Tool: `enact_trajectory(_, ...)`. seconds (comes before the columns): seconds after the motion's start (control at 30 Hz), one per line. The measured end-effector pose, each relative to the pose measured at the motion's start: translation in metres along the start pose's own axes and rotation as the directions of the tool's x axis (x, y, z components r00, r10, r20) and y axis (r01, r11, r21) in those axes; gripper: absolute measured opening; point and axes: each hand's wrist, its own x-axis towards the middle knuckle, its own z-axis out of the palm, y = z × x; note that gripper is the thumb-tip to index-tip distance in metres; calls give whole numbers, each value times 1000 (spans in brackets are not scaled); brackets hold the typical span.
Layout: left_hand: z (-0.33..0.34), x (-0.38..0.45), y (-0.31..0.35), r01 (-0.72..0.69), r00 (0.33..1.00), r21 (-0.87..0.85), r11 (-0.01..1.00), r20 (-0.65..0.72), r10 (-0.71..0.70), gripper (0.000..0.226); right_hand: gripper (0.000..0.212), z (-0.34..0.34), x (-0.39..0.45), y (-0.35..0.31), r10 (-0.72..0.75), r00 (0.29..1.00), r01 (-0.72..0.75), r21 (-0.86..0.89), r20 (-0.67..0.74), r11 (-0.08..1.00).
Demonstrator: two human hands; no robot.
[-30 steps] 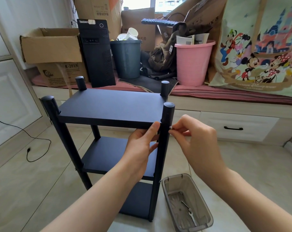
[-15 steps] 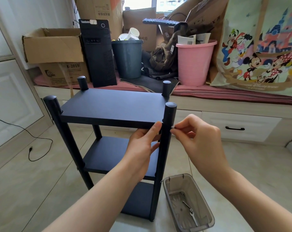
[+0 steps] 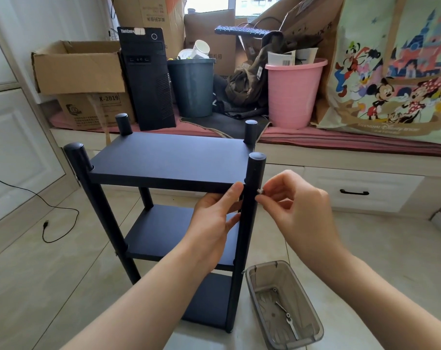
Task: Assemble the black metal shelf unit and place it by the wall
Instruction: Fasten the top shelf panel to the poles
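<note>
Left hand (image 3: pixel 214 218) gripping shelf post (image 3: pixel 249 198), right hand (image 3: pixel 295 205) pinching screw (image 3: pixel 260 191), wrench (image 3: pixel 289 319) in tray (image 3: pixel 315 334)

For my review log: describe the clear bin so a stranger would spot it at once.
Find the black shelf standing on the floor. By its near right leg sits the clear bin: the only see-through container, with a small wrench inside, unlike the opaque buckets behind.

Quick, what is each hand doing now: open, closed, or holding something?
Left hand: holds the shelf unit at the front right post.
Right hand: pinches a small screw against that post.
</note>
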Motion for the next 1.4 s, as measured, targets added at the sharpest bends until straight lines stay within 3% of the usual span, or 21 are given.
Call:
enact_trajectory(0.13,0,-1,0,0,1000,-1,1000,11,0,41,13,-2,2,0,123,992,-127,197,34,972)
enact_trajectory(0.27,1,-1,1,-6,1000,3,1000,11,6,42,14,-1,0,0,57,998,-56,77,-12,995)
enact_trajectory(0.53,3,-1,0,-48,998,107,993,-43,53,43,15,-2,-1,1,45,999,-46,104,8,994)
enact_trajectory(0.7,0,1,1,-53,998,80,995,-10,54,42,13,-1,0,-1,-73,997,73,-23,-9,997)
enact_trajectory(0.9,4,0,0,-81,996,-95,992,40,85,22,12,-1,1,0,33,999,-33,61,7,998)
enact_trajectory(1.13,4,1,0,-85,996,-36,996,9,86,41,12,-1,1,0,54,999,-54,76,6,996)
enact_trajectory(1.4,4,0,0,-82,997,-39,996,14,82,39,15,1,-1,-2,-26,999,27,9,-19,1000)
